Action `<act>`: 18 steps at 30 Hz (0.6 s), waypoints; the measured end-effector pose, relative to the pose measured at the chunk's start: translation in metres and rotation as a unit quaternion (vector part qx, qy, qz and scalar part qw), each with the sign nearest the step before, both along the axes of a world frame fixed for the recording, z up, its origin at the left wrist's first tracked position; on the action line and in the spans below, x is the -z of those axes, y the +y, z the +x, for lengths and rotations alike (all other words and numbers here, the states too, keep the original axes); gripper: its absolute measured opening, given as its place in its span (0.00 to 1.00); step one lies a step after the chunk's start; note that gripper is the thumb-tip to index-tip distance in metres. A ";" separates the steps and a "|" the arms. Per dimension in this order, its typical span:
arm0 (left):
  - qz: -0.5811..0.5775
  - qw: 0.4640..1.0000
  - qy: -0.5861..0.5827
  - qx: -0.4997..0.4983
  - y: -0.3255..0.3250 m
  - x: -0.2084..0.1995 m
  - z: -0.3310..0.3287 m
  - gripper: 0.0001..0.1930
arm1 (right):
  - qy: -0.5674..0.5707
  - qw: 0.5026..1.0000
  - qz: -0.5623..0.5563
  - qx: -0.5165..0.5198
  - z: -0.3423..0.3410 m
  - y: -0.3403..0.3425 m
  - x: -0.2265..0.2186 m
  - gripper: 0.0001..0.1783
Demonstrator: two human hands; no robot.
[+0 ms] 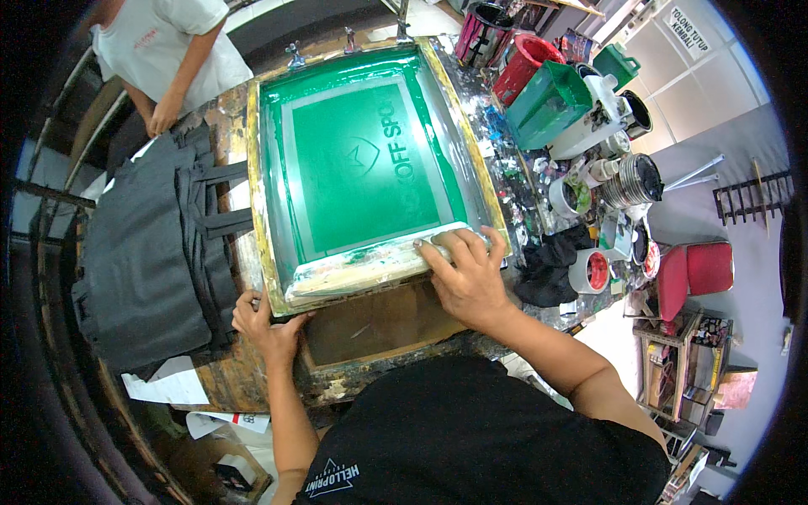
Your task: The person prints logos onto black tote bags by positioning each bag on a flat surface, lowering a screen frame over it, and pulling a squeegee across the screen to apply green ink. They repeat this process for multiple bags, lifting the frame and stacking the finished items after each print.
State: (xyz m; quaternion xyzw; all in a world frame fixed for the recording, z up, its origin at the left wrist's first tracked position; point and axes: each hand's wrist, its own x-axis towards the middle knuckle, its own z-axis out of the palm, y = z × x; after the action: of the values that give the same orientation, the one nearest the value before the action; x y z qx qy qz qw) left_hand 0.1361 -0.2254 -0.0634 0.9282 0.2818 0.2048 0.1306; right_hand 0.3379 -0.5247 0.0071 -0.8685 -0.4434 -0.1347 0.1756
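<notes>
A silk-screen frame (465, 118) with yellowed, ink-stained edges lies before me, its mesh coated in green ink (353, 202). Dark lettering and an emblem show through the mesh. Along the frame's near side rests a squeegee (362, 271), a long pale bar smeared with white and green. My right hand (473, 278) is closed over the squeegee's right end, fingers curled across the top. At the near left corner, my left hand (271, 335) grips the frame's edge, thumb stretched along its near side and fingers on its left.
Black fabric bags (147, 252) with handles are piled on the left. Clamps (295, 55) stand at the frame's far end. Ink tubs, a green container (547, 105) and a black cloth (547, 273) crowd the right. Another person (172, 63) stands at the far left.
</notes>
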 end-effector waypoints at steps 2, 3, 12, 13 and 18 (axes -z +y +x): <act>-0.013 0.999 -0.036 0.017 0.000 0.001 0.000 0.44 | -0.006 1.000 0.002 0.009 0.001 0.001 -0.010 0.26; -0.019 0.998 -0.057 0.025 0.000 0.002 0.000 0.44 | -0.013 1.000 0.008 0.009 0.002 0.002 -0.017 0.26; -0.326 0.868 -0.372 0.056 -0.019 -0.051 0.030 0.43 | -0.074 0.996 0.054 0.012 0.025 0.022 -0.091 0.28; -0.265 0.883 -0.380 0.082 -0.013 -0.058 0.037 0.41 | -0.109 0.992 0.063 0.005 0.032 0.024 -0.098 0.27; -0.262 0.859 -0.436 0.068 -0.011 -0.127 0.078 0.34 | -0.228 0.962 0.148 -0.006 0.077 0.049 -0.149 0.24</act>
State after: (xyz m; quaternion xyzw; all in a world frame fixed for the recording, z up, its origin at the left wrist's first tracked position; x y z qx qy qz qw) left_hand 0.2138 -0.2360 0.0640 0.6927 0.1753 0.4977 0.4916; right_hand 0.4147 -0.4761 0.1557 -0.7767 -0.4519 -0.3923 0.1968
